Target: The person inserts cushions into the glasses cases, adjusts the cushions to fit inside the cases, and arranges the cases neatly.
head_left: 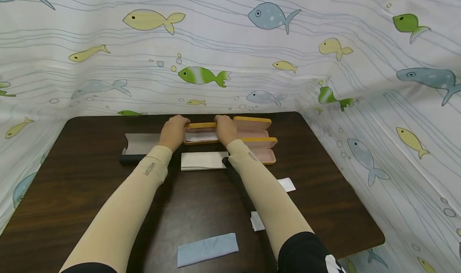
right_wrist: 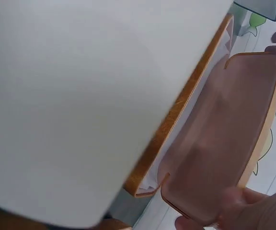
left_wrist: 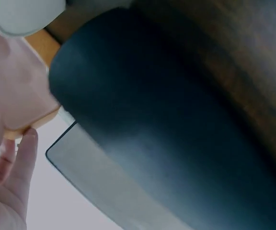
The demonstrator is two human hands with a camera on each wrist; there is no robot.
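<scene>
An orange glasses case (head_left: 201, 142) with pink lining stands open near the table's back edge, a white cloth (head_left: 201, 136) lying inside. My left hand (head_left: 174, 132) grips the left end of its raised lid (right_wrist: 224, 129), thumb inside and fingers behind. At the lid's other end my right hand (head_left: 226, 129) pinches the corner, as the right wrist view shows. Just in front of the case lies a cream-white case (head_left: 203, 161). Beside my left hand is an open black case (head_left: 133, 158) with grey lining, large in the left wrist view.
More open orange cases (head_left: 268, 156) with pink lining stand right of my right hand. White cloths (head_left: 287, 184) lie around my right forearm, and a folded blue cloth (head_left: 207, 249) lies near the front. A black object (head_left: 226, 162) is partly hidden under that forearm. Fish-patterned curtain surrounds the table.
</scene>
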